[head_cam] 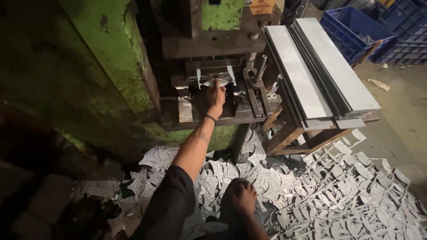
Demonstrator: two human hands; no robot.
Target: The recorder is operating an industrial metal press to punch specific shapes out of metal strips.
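Metal sheet blank (216,78) pinched by left hand (215,98) in green press (133,66).

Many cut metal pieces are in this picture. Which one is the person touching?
The sheet piece in the die of the green press, under the left hand. All other cut pieces lie on the floor, untouched.
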